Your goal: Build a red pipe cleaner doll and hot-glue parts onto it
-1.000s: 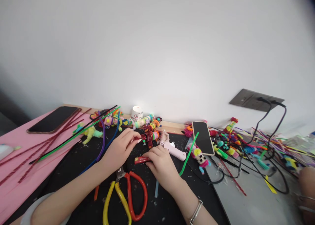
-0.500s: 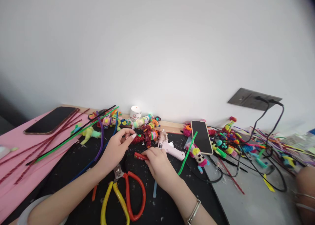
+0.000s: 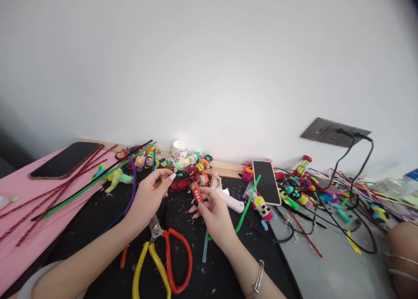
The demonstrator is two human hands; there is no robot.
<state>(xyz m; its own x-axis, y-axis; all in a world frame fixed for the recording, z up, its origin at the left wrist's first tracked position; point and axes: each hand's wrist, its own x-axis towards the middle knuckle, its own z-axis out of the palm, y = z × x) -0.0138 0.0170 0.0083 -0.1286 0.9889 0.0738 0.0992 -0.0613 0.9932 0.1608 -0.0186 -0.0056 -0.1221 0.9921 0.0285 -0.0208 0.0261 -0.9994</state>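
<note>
My left hand [image 3: 148, 197] is raised over the black mat [image 3: 183, 264], thumb and fingers pinched on a small piece with a green tip I cannot make out. A red fuzzy figure [image 3: 181, 184] lies just beyond its fingertips. My right hand [image 3: 212, 212] holds a red lighter [image 3: 196, 191] upright between thumb and fingers. Below my hands lie scissors [image 3: 163, 257] with one red and one yellow handle.
A white glue gun [image 3: 228, 198], a green pipe cleaner [image 3: 250, 203] and a phone [image 3: 266, 182] lie right of my hands. Pipe-cleaner figures line the wall. Another phone [image 3: 63, 159] rests on the pink sheet at left. Cables and another person's arm [image 3: 403, 251] are at right.
My right hand picked the red lighter up off the mat and turned it upright. My left hand lifted away from the red figure and pinched its fingers.
</note>
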